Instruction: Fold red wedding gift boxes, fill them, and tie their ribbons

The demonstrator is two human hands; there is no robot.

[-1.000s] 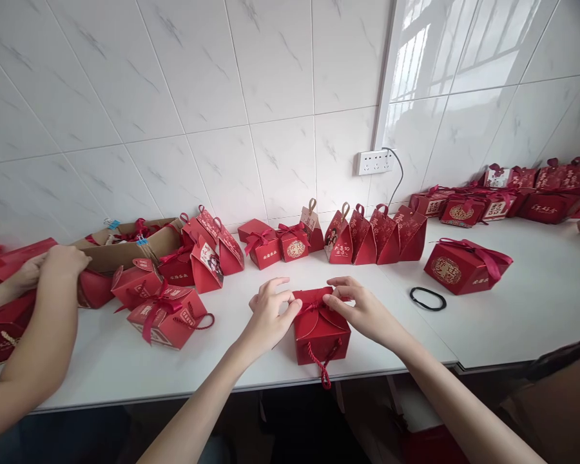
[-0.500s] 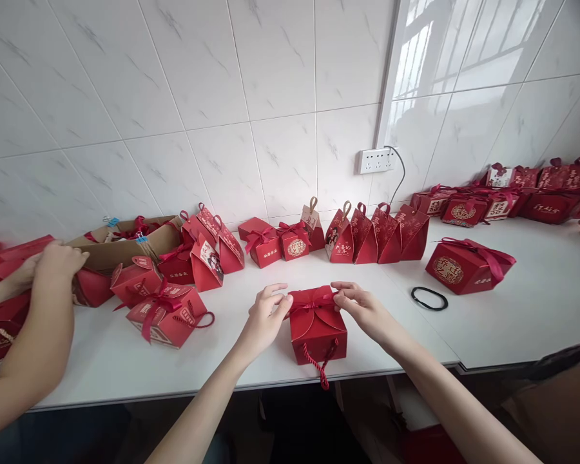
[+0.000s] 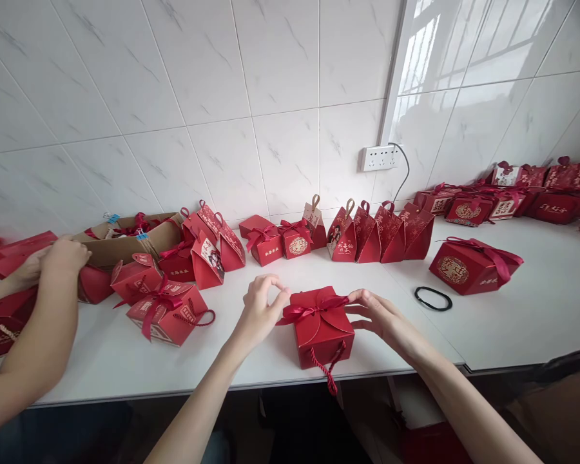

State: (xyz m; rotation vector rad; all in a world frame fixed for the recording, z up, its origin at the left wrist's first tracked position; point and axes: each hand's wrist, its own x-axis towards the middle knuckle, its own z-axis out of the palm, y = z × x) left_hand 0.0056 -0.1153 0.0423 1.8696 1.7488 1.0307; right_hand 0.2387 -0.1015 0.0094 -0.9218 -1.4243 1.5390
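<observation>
A red gift box stands near the table's front edge, with a twisted red cord handle hanging down its front. A dark red ribbon is tied in a bow across its top. At the box's left side, my left hand has thumb and forefinger pinched together by the ribbon's left end; whether they grip it is too small to tell. My right hand is at the right side with its fingers apart, the fingertips near the ribbon's right loop.
Red boxes and a cardboard carton are at left, beside another person's hands. More boxes line the wall. A black band and a ribboned box lie to the right on the white table.
My left hand has moved left, away from the bow, and my right hand has spread its fingers. The box now sits slightly further right and turned, with the ribbon's left end showing.
</observation>
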